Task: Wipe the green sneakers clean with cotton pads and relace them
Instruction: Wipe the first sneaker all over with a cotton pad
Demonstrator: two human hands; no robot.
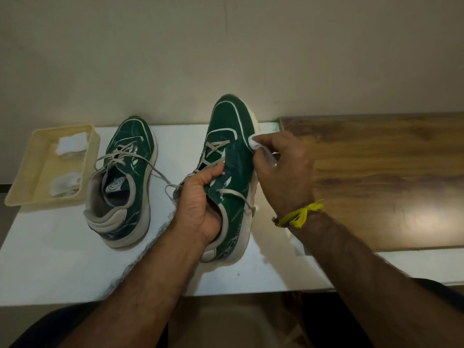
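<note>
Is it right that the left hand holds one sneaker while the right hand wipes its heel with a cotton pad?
Not the heel. The head view shows the right hand pressing the cotton pad on the sneaker near its toe; the left hand holds it.

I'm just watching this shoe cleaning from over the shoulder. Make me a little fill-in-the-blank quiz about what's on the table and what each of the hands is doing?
1. The right hand presses a white ____ against the side of the held sneaker.
2. The left hand grips that sneaker with its fingers inside the ____.
3. The other sneaker stands on the white table with its laces ____.
4. Spare pads lie in a cream-coloured ____ left of it.

Missing words: cotton pad; opening; untied; tray
</note>
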